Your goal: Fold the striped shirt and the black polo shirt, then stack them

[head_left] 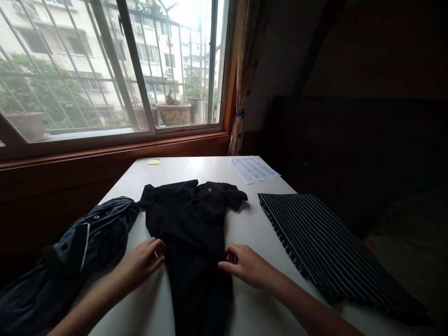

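Observation:
A black short-sleeved polo shirt (pixel 189 219) lies flat on the white table (pixel 252 224), collar toward the window, its lower part running off the near edge. My left hand (pixel 142 261) rests at the shirt's left side with fingers curled onto the fabric edge. My right hand (pixel 245 265) touches the shirt's right side, fingers bent and pinching the edge. Whether either hand truly grips cloth is hard to see in the dim light.
A crumpled dark grey jacket (pixel 77 247) lies at the table's left. A folded black garment with white stripes (pixel 325 247) lies at the right. Printed paper sheets (pixel 254 169) and a yellow sticky note (pixel 153 161) sit at the far edge, under the barred window (pixel 105 70).

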`<state>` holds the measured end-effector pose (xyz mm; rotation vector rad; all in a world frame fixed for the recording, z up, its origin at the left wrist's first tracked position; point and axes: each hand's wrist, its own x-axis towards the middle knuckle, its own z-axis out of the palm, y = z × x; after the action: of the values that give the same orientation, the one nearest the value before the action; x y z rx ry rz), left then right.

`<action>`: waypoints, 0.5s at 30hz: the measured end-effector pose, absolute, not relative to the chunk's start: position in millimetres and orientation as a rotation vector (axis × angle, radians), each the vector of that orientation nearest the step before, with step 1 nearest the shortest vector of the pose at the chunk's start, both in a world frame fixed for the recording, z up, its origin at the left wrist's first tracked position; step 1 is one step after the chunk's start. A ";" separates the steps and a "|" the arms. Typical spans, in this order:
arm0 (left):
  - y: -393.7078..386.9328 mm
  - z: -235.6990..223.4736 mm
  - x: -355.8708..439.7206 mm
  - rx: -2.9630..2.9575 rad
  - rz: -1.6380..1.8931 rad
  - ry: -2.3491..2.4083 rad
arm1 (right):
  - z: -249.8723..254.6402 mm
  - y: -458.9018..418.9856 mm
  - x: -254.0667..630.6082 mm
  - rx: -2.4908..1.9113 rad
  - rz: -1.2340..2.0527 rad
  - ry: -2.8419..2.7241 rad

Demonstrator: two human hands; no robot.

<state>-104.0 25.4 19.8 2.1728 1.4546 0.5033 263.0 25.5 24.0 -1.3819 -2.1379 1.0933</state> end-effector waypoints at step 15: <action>-44.8 30.8 1.6 0.908 0.847 0.996 | 50.5 1.1 224.5 -0.774 2.049 -0.835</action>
<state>1.6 -44.8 30.8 0.9079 0.9956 0.8470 224.5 1.1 50.5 -0.7735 -0.8347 2.0489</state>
